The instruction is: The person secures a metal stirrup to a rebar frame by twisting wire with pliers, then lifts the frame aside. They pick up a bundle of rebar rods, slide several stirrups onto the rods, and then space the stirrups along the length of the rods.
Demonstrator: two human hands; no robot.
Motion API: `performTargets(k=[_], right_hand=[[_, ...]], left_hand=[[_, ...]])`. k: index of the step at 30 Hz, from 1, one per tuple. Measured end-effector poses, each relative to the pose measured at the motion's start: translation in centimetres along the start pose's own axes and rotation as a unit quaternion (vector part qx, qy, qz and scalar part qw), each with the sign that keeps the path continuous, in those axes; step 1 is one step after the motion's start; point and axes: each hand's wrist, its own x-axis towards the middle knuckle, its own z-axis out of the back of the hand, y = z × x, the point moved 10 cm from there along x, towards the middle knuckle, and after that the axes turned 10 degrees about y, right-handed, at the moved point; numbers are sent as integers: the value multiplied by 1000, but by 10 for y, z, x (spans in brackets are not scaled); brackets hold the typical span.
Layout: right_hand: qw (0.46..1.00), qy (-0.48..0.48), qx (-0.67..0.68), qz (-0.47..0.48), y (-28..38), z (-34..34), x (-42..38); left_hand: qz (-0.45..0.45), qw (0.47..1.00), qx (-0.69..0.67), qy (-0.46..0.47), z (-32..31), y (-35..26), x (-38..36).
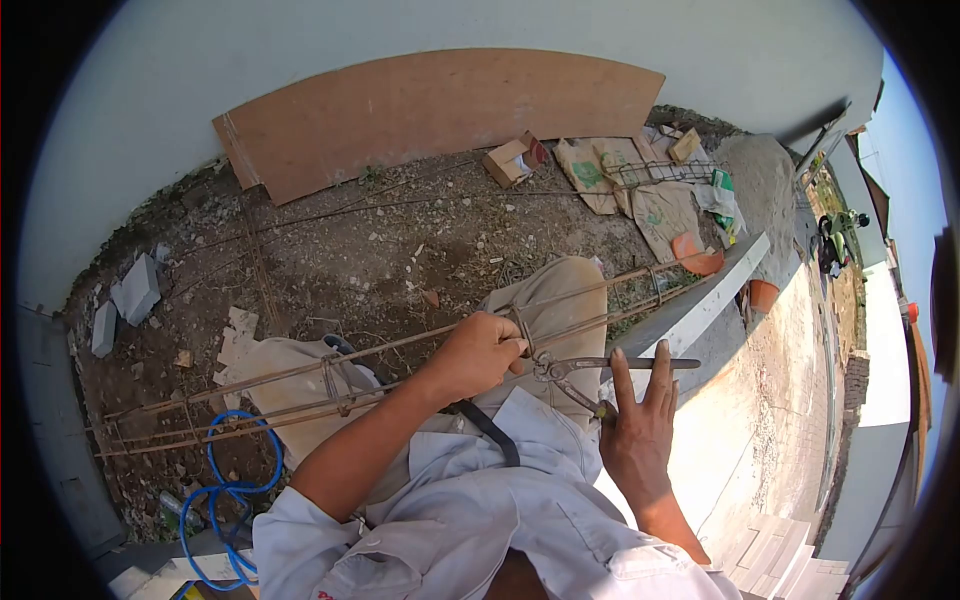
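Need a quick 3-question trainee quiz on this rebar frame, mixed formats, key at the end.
1. True or false: the left hand grips the rebar cage lying across the person's lap.
2. Which tool does the right hand work, with its fingers spread between the handles? A) hammer B) pincers C) saw
3. Fill in: the coiled hose on the ground by the person's left side is ____ in colour.

Key: 1 true; 2 B; 3 blue.

Head-worn view, steeply downward, close
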Motion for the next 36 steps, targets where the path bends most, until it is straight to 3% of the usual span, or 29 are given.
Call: performTargets(k=[14, 26, 29, 32, 36], right_hand=[[996, -5, -88, -29, 8, 0, -4], [984, 19, -178, 22, 18, -1, 1], [971, -31, -229, 60, 28, 11, 2], [988, 104, -117, 19, 7, -12, 8], [986, 142, -81, 35, 6, -32, 1]], left_hand=[[-7, 1000, -4, 3, -2, -1, -1], [-1, 1000, -21, 0, -3, 3, 1], [-2, 1000, -25, -5, -2, 5, 1], [-4, 1000, -19, -10, -2, 3, 0], [3, 1000, -9, -3, -2, 0, -1]])
